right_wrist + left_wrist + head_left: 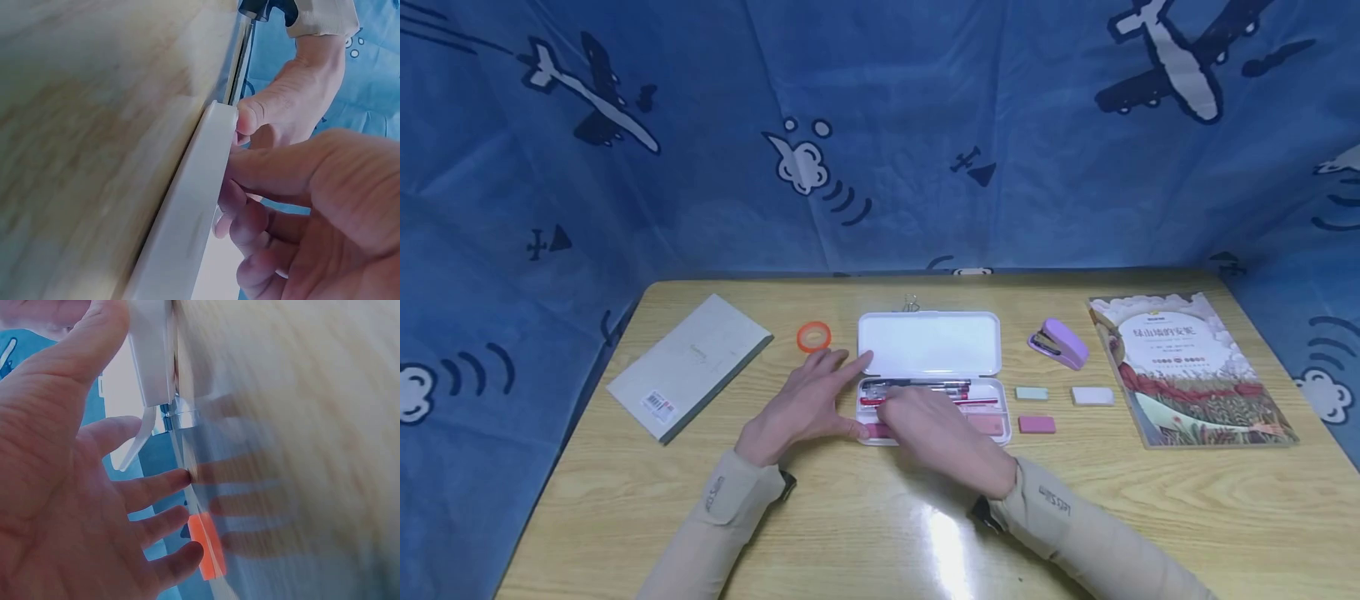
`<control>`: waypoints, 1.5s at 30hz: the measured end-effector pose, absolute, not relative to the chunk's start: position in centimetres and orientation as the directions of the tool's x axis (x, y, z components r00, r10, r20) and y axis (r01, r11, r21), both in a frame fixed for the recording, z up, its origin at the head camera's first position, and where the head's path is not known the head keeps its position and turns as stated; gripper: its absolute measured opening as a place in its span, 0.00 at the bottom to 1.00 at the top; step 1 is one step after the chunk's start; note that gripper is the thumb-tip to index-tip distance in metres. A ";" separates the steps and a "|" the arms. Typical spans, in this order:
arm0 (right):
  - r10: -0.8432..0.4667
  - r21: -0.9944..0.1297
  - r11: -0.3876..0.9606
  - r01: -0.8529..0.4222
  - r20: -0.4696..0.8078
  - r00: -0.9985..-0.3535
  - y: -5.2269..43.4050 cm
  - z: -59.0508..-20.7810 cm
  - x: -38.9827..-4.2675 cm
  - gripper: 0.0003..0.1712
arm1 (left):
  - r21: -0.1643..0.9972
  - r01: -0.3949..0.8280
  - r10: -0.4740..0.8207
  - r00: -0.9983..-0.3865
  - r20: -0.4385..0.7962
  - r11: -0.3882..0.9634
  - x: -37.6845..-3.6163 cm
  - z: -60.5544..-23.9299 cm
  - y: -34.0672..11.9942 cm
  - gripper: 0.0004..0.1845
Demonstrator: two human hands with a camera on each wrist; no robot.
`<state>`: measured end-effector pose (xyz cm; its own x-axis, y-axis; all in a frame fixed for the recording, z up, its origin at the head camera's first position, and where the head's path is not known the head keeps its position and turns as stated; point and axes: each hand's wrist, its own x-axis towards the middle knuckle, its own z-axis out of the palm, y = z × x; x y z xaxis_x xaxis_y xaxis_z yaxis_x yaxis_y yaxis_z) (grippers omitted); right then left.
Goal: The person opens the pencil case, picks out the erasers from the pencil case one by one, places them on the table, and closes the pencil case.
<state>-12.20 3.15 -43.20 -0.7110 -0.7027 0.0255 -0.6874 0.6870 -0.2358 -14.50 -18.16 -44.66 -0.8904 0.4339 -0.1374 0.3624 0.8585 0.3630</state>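
Observation:
A white pencil case [929, 343] lies with its lid folded back on the table; in its tray are several dark pens [951, 386], a red pen [981, 402] and flat pink pieces [985, 425]. My left hand [801, 406] spreads its fingers at the case's left side, the thumb at the front left corner and the index finger near the lid. My right hand [940, 425] reaches into the left part of the tray with curled fingers. In the right wrist view its thumb [275, 169] lies over the case's rim. Whatever its fingertips touch inside is hidden.
Right of the case lie a green eraser [1032, 393], a pink eraser [1037, 425], a white eraser [1092, 396] and a purple stapler [1060, 343]. A book [1191, 371] is farther right. Leftward are orange tape [813, 337] and a notebook [688, 367]. A metal clip [911, 303] stands behind.

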 end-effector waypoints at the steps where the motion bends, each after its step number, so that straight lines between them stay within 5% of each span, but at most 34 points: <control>1: -0.697 -0.247 0.691 -0.680 0.024 -0.717 3.1 -43.2 -12.2 0.12 | 0.361 0.364 0.435 -0.890 -0.138 0.858 -14.5 -44.7 -18.1 0.61; 15: -0.572 -0.360 0.770 -0.527 -0.023 -0.820 5.5 -41.0 -13.2 0.07 | 0.361 0.354 0.429 -0.891 -0.152 0.863 -14.5 -44.7 -18.0 0.62; 29: -0.491 -0.346 0.808 -0.477 0.052 -0.869 16.5 -39.7 -13.5 0.07 | 0.379 0.329 0.418 -0.890 -0.182 0.865 -14.5 -44.8 -18.0 0.61; 45: -0.328 -0.268 0.919 -0.290 -0.112 -0.938 27.2 -41.4 -11.9 0.08 | 0.400 0.343 0.436 -0.884 -0.171 0.850 -14.6 -45.1 -18.1 0.61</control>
<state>-11.94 27.21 -41.43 -0.9380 -0.3283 -0.1116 -0.2896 0.9188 -0.2682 -14.63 -18.10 -45.10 -0.8836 0.4361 -0.1706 0.3426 0.8503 0.3995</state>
